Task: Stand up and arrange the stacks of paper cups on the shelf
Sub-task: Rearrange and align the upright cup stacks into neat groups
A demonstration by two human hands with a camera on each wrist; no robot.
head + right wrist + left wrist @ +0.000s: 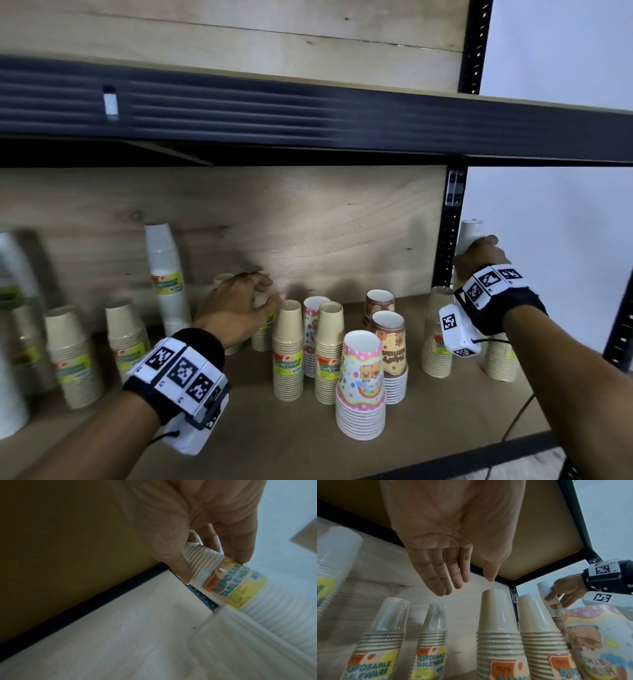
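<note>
Paper cup stacks (288, 349) stand across the shelf (445, 428). The right hand (479, 255) grasps a tall white stack (231, 582) near its top, at the shelf's far end. The left hand (236, 308) hovers, fingers loose, above beige stacks (498, 626). Lowering the white stack plumb should avoid toppling its neighbours.

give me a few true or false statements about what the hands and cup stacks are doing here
1. The right hand grips a tall white cup stack. True.
2. The left hand clutches a brown stack. False: its fingers are straight and hold nothing.
3. The pink birthday stack lies on its side. False: it stands upright on the shelf.
4. The white stack's label reads "disposable tableware". True.
</note>
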